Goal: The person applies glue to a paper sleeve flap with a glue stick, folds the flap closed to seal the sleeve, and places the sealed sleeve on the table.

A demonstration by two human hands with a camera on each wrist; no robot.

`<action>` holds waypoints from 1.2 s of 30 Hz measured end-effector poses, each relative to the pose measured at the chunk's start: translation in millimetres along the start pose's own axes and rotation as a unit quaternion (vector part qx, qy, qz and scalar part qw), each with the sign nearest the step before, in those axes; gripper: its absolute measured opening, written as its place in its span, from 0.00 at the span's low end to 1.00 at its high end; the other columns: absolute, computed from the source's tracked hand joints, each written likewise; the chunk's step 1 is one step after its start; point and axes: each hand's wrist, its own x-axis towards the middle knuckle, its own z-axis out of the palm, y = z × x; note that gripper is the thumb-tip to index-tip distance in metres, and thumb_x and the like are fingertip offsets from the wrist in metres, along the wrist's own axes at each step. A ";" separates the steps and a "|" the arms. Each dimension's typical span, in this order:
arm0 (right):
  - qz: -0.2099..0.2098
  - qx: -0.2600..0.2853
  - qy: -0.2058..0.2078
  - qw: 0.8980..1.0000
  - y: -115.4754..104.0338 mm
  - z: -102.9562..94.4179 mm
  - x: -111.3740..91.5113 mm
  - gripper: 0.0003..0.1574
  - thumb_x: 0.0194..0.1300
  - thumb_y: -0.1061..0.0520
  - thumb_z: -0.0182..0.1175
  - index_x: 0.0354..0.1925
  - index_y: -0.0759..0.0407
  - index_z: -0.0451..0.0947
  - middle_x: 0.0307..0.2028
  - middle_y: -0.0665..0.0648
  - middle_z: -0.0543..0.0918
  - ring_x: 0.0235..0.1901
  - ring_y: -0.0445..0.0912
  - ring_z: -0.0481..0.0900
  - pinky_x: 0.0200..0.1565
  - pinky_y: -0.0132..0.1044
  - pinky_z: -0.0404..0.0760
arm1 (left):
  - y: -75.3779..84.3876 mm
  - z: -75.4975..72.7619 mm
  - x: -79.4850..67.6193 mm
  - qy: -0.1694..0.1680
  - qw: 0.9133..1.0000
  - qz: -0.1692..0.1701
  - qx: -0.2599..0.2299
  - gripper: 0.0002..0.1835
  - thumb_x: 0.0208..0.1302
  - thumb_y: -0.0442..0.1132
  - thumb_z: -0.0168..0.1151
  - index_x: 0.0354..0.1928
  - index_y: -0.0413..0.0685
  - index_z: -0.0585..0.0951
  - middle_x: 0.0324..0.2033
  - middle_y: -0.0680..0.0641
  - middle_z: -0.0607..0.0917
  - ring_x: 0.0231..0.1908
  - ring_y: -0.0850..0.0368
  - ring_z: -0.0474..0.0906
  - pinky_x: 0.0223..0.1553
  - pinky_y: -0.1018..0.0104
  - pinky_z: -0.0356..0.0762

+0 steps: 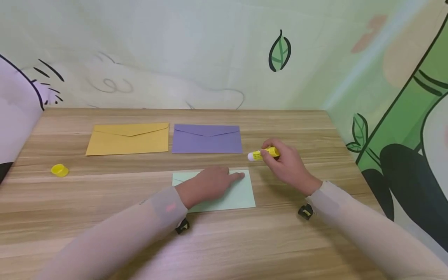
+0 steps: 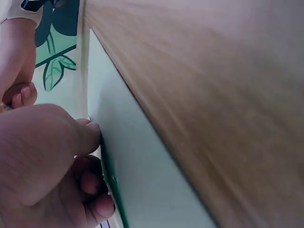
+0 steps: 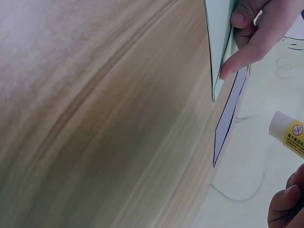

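A pale green envelope lies on the table with my left hand across its flap. The left index finger points out straight and presses near the envelope's upper right corner, while the other fingers are bent beneath the palm. In the left wrist view the thumb touches the flap's edge, where a dark green gap shows. Right of the envelope, my right hand holds a yellow glue stick between thumb and fingers, raised over the table. Its white end is uncapped and points left, also visible in the right wrist view.
Behind the green envelope lie a yellow envelope and a purple envelope, side by side with flaps up. A small yellow cap sits at the left of the wooden table. A printed cloth backdrop borders the table's far edge.
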 end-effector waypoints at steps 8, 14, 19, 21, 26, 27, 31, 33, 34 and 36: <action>0.002 -0.004 0.008 1.000 0.8 -1.3 -1.8 0.09 0.73 0.52 0.57 0.45 0.57 0.76 0.27 0.55 0.77 0.21 0.45 0.70 0.22 0.32 0.70 | -9.5 0.6 -10.1 0.016 0.999 0.016 -0.048 0.22 0.75 0.45 0.52 0.69 0.56 0.73 0.42 0.47 0.83 0.41 0.53 0.79 0.45 0.55 0.78; -0.012 -0.004 0.017 1.000 2.7 -0.2 -3.0 0.09 0.73 0.53 0.57 0.46 0.57 0.78 0.28 0.55 0.77 0.22 0.45 0.69 0.23 0.33 0.70 | -21.2 -3.4 -24.8 0.028 0.997 -0.002 -0.072 0.19 0.74 0.48 0.53 0.62 0.53 0.79 0.49 0.48 0.85 0.50 0.52 0.82 0.51 0.53 0.79; -0.033 -0.005 0.014 0.999 3.9 1.3 -4.0 0.14 0.74 0.51 0.58 0.52 0.54 0.82 0.32 0.52 0.80 0.24 0.44 0.69 0.25 0.34 0.70 | -39.6 -10.8 -50.8 0.047 0.995 -0.019 -0.081 0.17 0.75 0.46 0.53 0.59 0.49 0.81 0.53 0.48 0.85 0.56 0.50 0.81 0.58 0.51 0.77; -0.035 0.000 0.009 0.999 4.4 1.7 -4.5 0.15 0.73 0.51 0.59 0.55 0.52 0.82 0.36 0.51 0.81 0.24 0.43 0.70 0.26 0.33 0.71 | -48.0 -13.8 -64.5 0.051 0.995 -0.031 -0.079 0.19 0.74 0.47 0.55 0.59 0.47 0.80 0.55 0.46 0.85 0.58 0.48 0.80 0.59 0.49 0.76; -0.035 0.007 0.003 0.999 3.0 4.8 -3.3 0.17 0.72 0.54 0.61 0.57 0.51 0.80 0.42 0.52 0.82 0.25 0.43 0.71 0.25 0.32 0.74 | -67.8 -9.1 -99.8 0.049 0.995 -0.067 -0.059 0.26 0.69 0.55 0.59 0.62 0.49 0.78 0.53 0.45 0.85 0.53 0.46 0.82 0.53 0.47 0.78; -0.035 0.007 0.002 0.999 2.2 5.3 -2.9 0.17 0.71 0.54 0.62 0.57 0.51 0.80 0.43 0.53 0.83 0.25 0.43 0.72 0.25 0.32 0.74 | -70.3 -6.8 -105.4 0.046 0.995 -0.071 -0.055 0.27 0.68 0.56 0.60 0.63 0.49 0.78 0.50 0.46 0.86 0.50 0.48 0.82 0.51 0.47 0.79; -0.034 0.000 -0.003 0.999 -2.2 7.5 -1.6 0.17 0.69 0.55 0.64 0.55 0.50 0.81 0.41 0.52 0.84 0.24 0.43 0.71 0.23 0.32 0.73 | -74.4 -2.0 -123.0 0.039 0.996 -0.071 -0.041 0.31 0.66 0.59 0.62 0.65 0.51 0.76 0.39 0.50 0.84 0.37 0.55 0.80 0.42 0.50 0.80; -0.034 0.001 -0.007 0.999 -4.7 9.5 -1.3 0.16 0.69 0.56 0.65 0.54 0.50 0.82 0.39 0.52 0.84 0.23 0.43 0.71 0.23 0.32 0.73 | -74.3 -1.2 -127.8 0.033 0.996 -0.068 -0.035 0.32 0.66 0.59 0.61 0.67 0.52 0.75 0.35 0.51 0.82 0.33 0.58 0.76 0.39 0.52 0.80; -0.034 0.003 -0.009 0.999 -6.1 10.4 -1.3 0.16 0.69 0.56 0.64 0.54 0.51 0.82 0.39 0.52 0.84 0.23 0.43 0.72 0.23 0.32 0.73 | -74.1 -1.1 -129.3 0.032 0.997 -0.066 -0.033 0.33 0.66 0.60 0.61 0.68 0.52 0.74 0.34 0.51 0.81 0.31 0.59 0.75 0.37 0.54 0.79; -0.035 0.012 -0.013 0.999 -8.5 12.7 -1.3 0.16 0.69 0.57 0.64 0.54 0.51 0.82 0.37 0.52 0.83 0.23 0.44 0.72 0.23 0.32 0.74 | -73.6 -0.6 -131.6 0.026 0.997 -0.066 -0.030 0.34 0.66 0.60 0.61 0.69 0.52 0.73 0.32 0.52 0.79 0.28 0.60 0.70 0.33 0.58 0.76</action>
